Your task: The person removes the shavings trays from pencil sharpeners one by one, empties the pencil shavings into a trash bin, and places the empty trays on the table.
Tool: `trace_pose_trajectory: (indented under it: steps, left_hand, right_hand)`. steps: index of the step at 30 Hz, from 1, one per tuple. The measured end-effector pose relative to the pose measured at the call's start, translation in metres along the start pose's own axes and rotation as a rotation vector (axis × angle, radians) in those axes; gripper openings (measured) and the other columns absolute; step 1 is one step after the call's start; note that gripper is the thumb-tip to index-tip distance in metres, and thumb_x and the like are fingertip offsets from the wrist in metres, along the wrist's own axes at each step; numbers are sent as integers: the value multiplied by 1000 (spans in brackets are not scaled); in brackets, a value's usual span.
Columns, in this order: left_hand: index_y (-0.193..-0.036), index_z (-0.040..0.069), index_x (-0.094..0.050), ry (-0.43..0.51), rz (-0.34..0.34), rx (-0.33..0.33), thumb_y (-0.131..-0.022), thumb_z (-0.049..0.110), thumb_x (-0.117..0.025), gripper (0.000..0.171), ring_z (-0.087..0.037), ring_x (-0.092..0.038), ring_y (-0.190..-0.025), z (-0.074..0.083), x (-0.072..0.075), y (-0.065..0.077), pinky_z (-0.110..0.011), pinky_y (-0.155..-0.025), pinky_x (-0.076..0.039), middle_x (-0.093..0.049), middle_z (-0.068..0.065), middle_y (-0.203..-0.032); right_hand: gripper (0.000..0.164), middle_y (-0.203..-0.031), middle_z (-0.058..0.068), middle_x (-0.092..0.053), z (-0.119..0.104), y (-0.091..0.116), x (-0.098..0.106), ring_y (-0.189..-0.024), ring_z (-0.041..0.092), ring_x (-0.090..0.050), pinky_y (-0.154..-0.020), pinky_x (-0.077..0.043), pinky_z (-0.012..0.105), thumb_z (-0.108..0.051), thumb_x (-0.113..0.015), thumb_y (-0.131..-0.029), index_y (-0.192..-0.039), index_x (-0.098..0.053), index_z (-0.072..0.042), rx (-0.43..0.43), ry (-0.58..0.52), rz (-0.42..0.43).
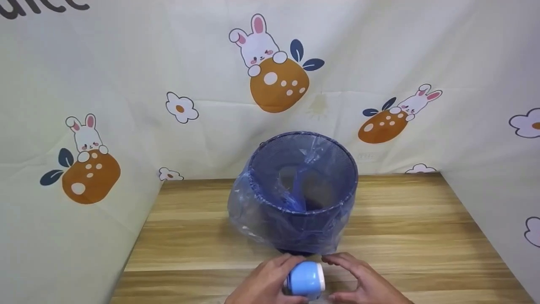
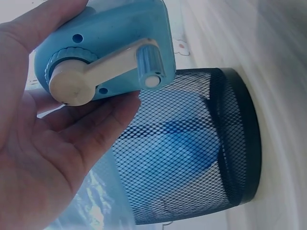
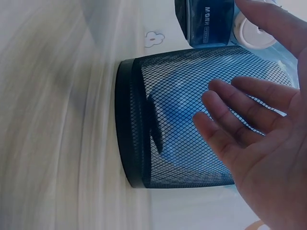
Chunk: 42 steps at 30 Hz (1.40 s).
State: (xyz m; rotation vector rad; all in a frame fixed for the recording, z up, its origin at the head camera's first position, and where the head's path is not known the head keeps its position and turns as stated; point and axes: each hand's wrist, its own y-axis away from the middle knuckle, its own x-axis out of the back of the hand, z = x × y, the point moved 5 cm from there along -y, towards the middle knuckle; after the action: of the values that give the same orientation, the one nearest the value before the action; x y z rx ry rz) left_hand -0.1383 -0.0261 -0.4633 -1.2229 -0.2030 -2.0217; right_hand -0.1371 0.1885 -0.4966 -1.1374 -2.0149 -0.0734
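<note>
A light-blue hand-crank pencil sharpener is gripped by my left hand in front of the bin. The left wrist view shows the sharpener's cream crank, with the left thumb above its body and the fingers beneath. Its dark translucent shavings drawer appears in the right wrist view. My right hand is to the right of the sharpener with a gap between them in the head view, fingers loosely extended and holding nothing. Behind both hands stands a dark mesh wastebasket.
A thin blue plastic bag lines the wastebasket and hangs over its rim. The wastebasket stands on a wood-grain table. Pale cloth printed with rabbits and oranges encloses the back and sides.
</note>
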Motion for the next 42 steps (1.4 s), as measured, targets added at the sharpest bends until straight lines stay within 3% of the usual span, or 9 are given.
trace_pose_trajectory:
  steps: [6,12,20,27,34,42]
  left_hand:
    - [-134,19,-45,5,14,0,-79,51,-67,67,-3,-55,-96,5,7,1,-21,-79,-50,-58,5,-116]
    - [-132,15,-46,-50,81,-72,-78,51,-68,68,-4,-56,-96,10,11,2,-20,-79,-50,-59,4,-114]
    - [-132,15,-46,-58,103,-121,-78,51,-68,68,-5,-56,-98,12,12,1,-20,-81,-50,-59,3,-114]
    - [-132,14,-47,-70,109,-134,-78,51,-68,68,-6,-57,-98,14,13,2,-21,-81,-50,-59,2,-113]
    - [-131,12,-48,-62,114,-139,-78,50,-68,69,-6,-57,-99,16,15,1,-21,-82,-50,-59,2,-114]
    - [-131,14,-47,-81,130,-144,-78,50,-68,68,-6,-56,-99,17,14,0,-21,-82,-49,-59,3,-113]
  right_hand:
    - [69,-130,-7,-52,-7,-3,0,-117,12,-51,-95,-45,27,-36,-76,-75,-135,-46,-20,-7,-14,-6]
    - [72,-128,0,-53,-13,-6,-1,-116,13,-52,-95,-45,26,-28,-78,-75,-137,-44,-17,1,-58,-16]
    - [81,-128,11,-53,-19,-12,-4,-113,16,-54,-90,-48,29,-19,-82,-70,-137,-41,-3,206,-45,39]
    - [78,-129,9,-53,-23,-13,-4,-112,15,-53,-92,-47,27,-21,-80,-72,-137,-41,-2,208,-35,33]
    - [77,-130,6,-52,-21,-15,-6,-113,14,-53,-92,-47,29,-24,-78,-75,-139,-40,-4,128,-87,-17]
    - [74,-132,2,-52,-23,-16,-8,-116,13,-52,-94,-46,28,-27,-77,-76,-139,-41,-9,96,-115,-13]
